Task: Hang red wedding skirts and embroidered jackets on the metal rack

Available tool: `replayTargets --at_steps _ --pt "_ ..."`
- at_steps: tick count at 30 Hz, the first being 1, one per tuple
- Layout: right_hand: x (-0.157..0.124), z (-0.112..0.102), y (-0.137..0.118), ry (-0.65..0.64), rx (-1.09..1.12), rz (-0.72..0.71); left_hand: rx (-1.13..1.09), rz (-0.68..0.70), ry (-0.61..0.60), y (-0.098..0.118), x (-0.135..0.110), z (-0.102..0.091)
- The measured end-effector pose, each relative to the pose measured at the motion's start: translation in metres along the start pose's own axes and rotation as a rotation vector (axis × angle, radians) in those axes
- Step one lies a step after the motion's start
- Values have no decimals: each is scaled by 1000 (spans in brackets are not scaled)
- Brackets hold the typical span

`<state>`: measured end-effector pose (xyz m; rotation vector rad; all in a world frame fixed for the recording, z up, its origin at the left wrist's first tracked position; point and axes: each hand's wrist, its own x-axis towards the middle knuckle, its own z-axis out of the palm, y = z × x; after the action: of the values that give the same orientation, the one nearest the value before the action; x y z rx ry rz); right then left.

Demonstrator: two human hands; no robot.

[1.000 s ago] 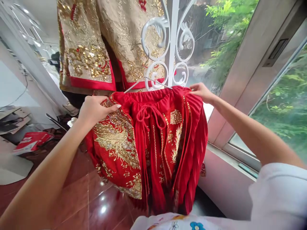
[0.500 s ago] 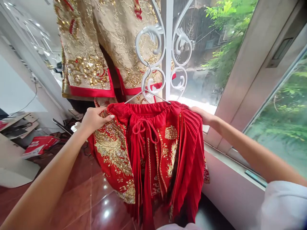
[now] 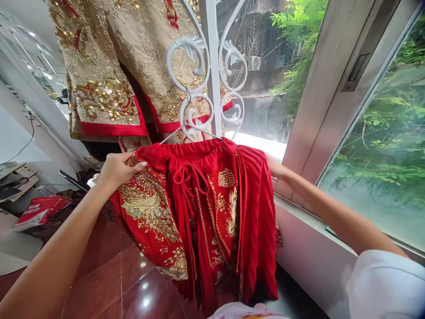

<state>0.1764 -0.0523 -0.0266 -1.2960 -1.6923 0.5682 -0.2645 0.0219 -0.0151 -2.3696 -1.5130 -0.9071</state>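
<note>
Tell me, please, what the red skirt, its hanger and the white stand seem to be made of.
Red skirt: soft woven cloth, finely pleated, with shiny gold embroidery and beading.
Hanger: thin bare wire, probably metal.
White stand: likely painted metal, with a glossy, smooth finish bent into scrolls.

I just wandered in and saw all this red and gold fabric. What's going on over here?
A person is handling a red skirt with gold embroidery that hangs on a wire hanger hooked into a white scrollwork stand. The left hand grips the waistband at one side; the right hand is at the other side, mostly hidden behind the pleats. A gold embroidered jacket with red trim hangs above, beside the window.
</note>
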Motion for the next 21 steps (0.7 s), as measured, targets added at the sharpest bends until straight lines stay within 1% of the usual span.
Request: replayTargets --at_steps 1,2,3,5,6,7,8,9,10,11,12,13,15,16,17,18,19,20,21 --pt "8 -3 -10 -9 -25 5 15 0 7 0 0 -3" --pt "18 -7 -25 -8 -75 -6 32 -6 16 0 -1 -6" --pt "29 -11 -46 25 -106 -22 45 -15 21 -1 -1 -10" --pt "50 -17 -96 153 -436 -202 49 -35 30 -2 -3 -18" --pt "58 -19 -119 237 -564 -314 42 -39 38 -4 -3 -21" --pt "63 -20 -138 287 -647 -434 32 -37 49 -5 -4 -23" --pt "65 -21 -150 350 -689 -511 22 -32 62 -7 -4 -25" --pt "64 -21 -154 401 -694 -551 17 -24 74 -8 -4 -25" --pt "63 -21 -150 438 -682 -560 17 -20 84 -10 -3 -25" --pt "60 -22 -139 442 -645 -532 20 -17 86 -12 -2 -24" --pt "57 -23 -123 403 -596 -487 21 -16 81 -14 -1 -22" --pt "54 -26 -104 318 -542 -442 19 -16 80 -16 -1 -20" --pt "49 -31 -64 16 -303 -294 7 -8 81 -18 0 -15" --pt "46 -33 -46 -105 -189 -216 5 4 93 -17 0 -13" --pt "43 -34 -29 -192 -91 -139 12 24 127 -12 -1 -11" --pt "39 -33 -14 -240 -30 -76 34 52 189 -3 -2 -8" --pt "34 -31 -2 -273 6 -29 68 81 270 10 -4 -5" --pt "28 -27 9 -303 30 -5 106 120 361 28 -5 -1" --pt "20 -22 18 -337 48 -12 148 166 451 51 -5 3"
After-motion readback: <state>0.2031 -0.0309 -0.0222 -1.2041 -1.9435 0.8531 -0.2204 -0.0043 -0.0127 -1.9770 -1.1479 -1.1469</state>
